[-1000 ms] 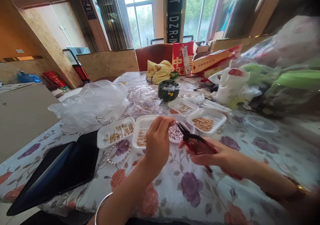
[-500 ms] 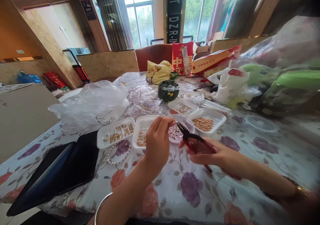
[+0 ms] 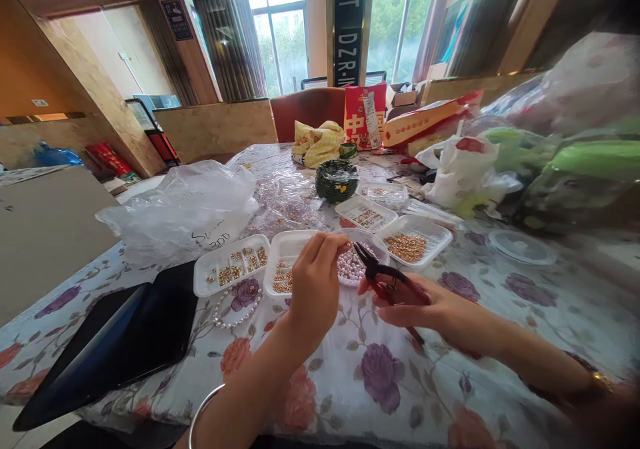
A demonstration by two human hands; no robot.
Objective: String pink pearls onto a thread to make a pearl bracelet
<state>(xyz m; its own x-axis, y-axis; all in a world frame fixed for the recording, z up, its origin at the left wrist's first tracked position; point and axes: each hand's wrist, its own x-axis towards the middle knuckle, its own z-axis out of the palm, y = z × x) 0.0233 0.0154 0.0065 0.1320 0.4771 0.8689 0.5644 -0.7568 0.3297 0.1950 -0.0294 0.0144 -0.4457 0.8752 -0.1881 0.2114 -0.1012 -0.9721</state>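
Observation:
My right hand point(image 3: 425, 306) is wrapped round red-handled pliers point(image 3: 384, 277), their dark jaws pointing up and left. Just left of the jaw tips, my left hand point(image 3: 316, 276) is closed in a pinch; whatever lies between its fingertips is too small to make out. Behind the two hands stands a round tub of pinkish pearl beads point(image 3: 353, 262), partly covered by them. A divided white tray with gold beads point(image 3: 280, 242) is half hidden by my left hand. Farther left lie another tray of gold beads point(image 3: 233, 266) and a pearl bracelet point(image 3: 237, 319) on the tablecloth.
A tray of gold pieces point(image 3: 417, 239) and a smaller divided tray point(image 3: 367, 214) sit behind the pliers. A dark green coil point(image 3: 337, 181) stands farther back. A black folded case point(image 3: 120, 342) and a plastic bag point(image 3: 185, 206) are at left; a clear lid point(image 3: 523, 247) lies right.

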